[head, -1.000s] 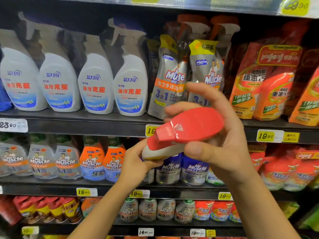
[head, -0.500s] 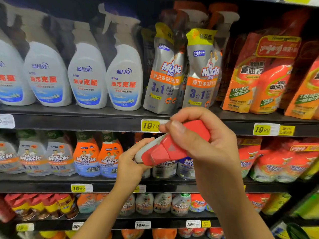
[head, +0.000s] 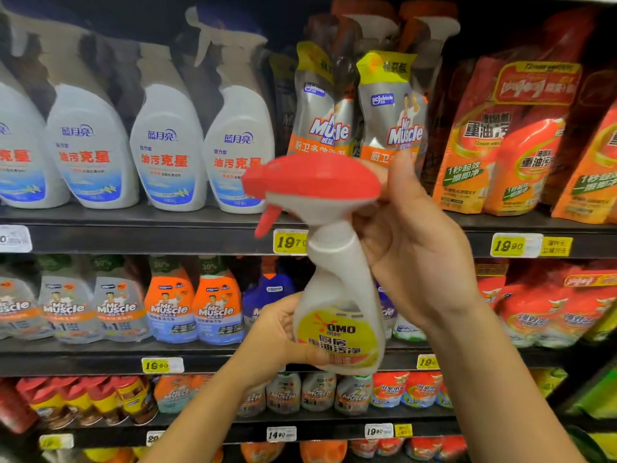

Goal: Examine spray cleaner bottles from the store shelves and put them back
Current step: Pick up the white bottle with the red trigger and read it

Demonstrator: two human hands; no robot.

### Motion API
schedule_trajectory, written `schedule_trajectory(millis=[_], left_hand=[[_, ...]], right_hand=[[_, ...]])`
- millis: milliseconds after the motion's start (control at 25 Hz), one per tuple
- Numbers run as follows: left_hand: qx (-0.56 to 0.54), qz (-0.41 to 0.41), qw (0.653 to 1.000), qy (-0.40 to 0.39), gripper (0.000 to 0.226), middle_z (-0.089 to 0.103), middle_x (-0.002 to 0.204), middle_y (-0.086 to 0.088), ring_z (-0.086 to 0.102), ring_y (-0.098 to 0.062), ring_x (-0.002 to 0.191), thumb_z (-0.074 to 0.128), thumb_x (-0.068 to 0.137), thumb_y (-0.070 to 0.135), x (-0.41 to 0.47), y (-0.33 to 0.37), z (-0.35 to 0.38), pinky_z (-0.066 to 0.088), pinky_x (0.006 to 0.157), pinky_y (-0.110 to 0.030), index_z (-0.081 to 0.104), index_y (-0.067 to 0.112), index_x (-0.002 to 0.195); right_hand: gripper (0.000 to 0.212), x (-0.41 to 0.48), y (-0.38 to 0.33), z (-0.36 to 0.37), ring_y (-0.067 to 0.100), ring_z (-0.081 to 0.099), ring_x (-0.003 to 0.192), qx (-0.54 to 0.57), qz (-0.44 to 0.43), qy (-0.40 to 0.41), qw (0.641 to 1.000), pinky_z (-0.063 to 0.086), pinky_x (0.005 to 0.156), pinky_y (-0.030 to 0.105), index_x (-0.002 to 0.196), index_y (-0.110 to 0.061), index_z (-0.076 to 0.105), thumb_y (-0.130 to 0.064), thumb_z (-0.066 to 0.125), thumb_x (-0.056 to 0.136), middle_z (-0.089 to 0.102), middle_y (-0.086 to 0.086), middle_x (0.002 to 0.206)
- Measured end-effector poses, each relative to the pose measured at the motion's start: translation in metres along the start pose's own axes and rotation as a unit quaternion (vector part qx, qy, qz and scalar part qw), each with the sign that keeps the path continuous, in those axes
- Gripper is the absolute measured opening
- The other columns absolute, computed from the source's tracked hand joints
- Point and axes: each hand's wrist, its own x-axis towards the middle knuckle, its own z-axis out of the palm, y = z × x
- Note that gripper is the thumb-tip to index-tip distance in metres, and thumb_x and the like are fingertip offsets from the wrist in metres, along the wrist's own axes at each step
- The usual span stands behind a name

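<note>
I hold a white OMO spray bottle (head: 337,295) upright in front of the shelves, its red trigger head pointing left and its yellow label facing me. My left hand (head: 277,339) grips the bottle's lower body from the left. My right hand (head: 417,248) wraps the neck and the back of the spray head from the right. The bottle's base is partly hidden by my left fingers.
White spray bottles with blue labels (head: 167,142) line the upper shelf (head: 133,238) at left, with silver refill pouches (head: 390,108) and orange pouches (head: 500,142) to the right. Mr Muscle bottles (head: 217,302) fill the middle shelf; smaller bottles stand on the lowest one.
The bottle has been turned from a tilted, top-toward-me pose to upright, so its label now shows. My right hand shifted from over the red head to the neck and back.
</note>
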Motion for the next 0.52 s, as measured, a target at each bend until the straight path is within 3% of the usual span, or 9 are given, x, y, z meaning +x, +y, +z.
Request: schedule_trajectory(millis=[120,240,520], left_hand=[[-0.032,-0.003,0.999,-0.032,0.056,0.072,0.11,-0.011,0.068,-0.03,0.102,0.09,0.057,0.022,-0.003,0.012,0.006,0.057,0.08,-0.037,0.069,0.024,0.109],[-0.032,-0.01,0.999,-0.03,0.056,0.072,0.111,-0.009,0.068,-0.029,0.102,0.09,0.057,0.033,-0.008,0.028,0.014,0.057,0.078,-0.035,0.069,0.027,0.109],[-0.002,-0.019,1.0,0.019,0.037,0.074,0.104,-0.009,0.071,-0.026,0.095,0.081,0.068,0.017,-0.021,0.067,0.026,0.057,0.072,-0.026,0.072,0.019,0.104]], right_hand=[[0.018,0.017,-0.006,-0.011,0.018,0.069,0.08,-0.075,-0.012,0.008,0.997,0.056,0.071,0.026,0.107,-0.013,0.063,-0.018,0.052,0.093,0.071,0.0,0.089],[0.021,0.032,-0.006,-0.025,0.026,0.071,0.08,-0.065,0.017,0.038,0.997,0.058,0.071,0.035,0.112,-0.009,0.056,-0.016,0.05,0.093,0.072,0.009,0.093],[0.033,0.055,-0.001,-0.042,0.025,0.07,0.077,0.028,0.078,0.108,0.991,0.058,0.071,0.033,0.108,0.0,0.058,-0.024,0.035,0.104,0.069,0.018,0.096]])
